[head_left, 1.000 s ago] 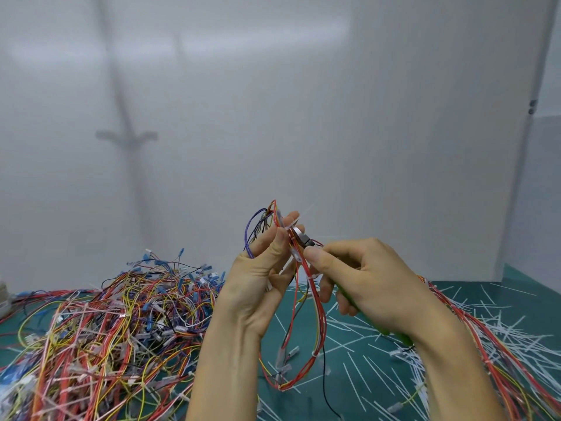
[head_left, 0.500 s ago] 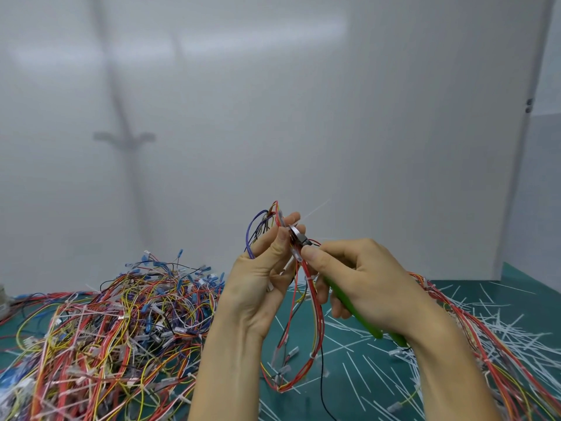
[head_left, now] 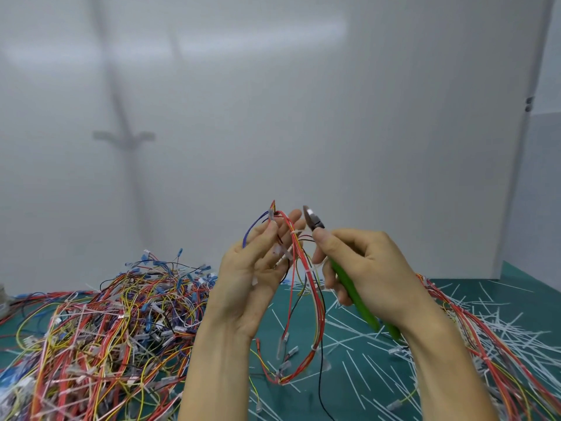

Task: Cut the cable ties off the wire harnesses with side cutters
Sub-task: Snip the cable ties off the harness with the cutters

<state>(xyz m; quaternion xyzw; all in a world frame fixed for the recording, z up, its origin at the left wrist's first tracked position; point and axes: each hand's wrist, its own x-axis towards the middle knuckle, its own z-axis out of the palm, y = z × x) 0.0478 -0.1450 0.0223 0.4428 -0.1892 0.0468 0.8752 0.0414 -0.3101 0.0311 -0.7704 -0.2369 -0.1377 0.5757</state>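
My left hand (head_left: 255, 268) holds up a wire harness (head_left: 306, 299) of mostly red wires, pinching its top between thumb and fingers. The harness hangs in a loop down to the green mat. White cable ties (head_left: 293, 235) wrap the bundle near my fingers. My right hand (head_left: 364, 268) grips green-handled side cutters (head_left: 349, 284). Their metal jaws (head_left: 312, 218) point up, just right of the harness top and apart from it.
A large pile of tied harnesses (head_left: 100, 323) covers the mat on the left. More red harnesses (head_left: 485, 338) lie at the right. Several cut white ties (head_left: 455, 326) are scattered on the green mat (head_left: 531, 275). A white wall stands behind.
The cutter jaws were at the harness by my left fingers; they have now pulled away up and to the right. My left fingers have loosened a little.
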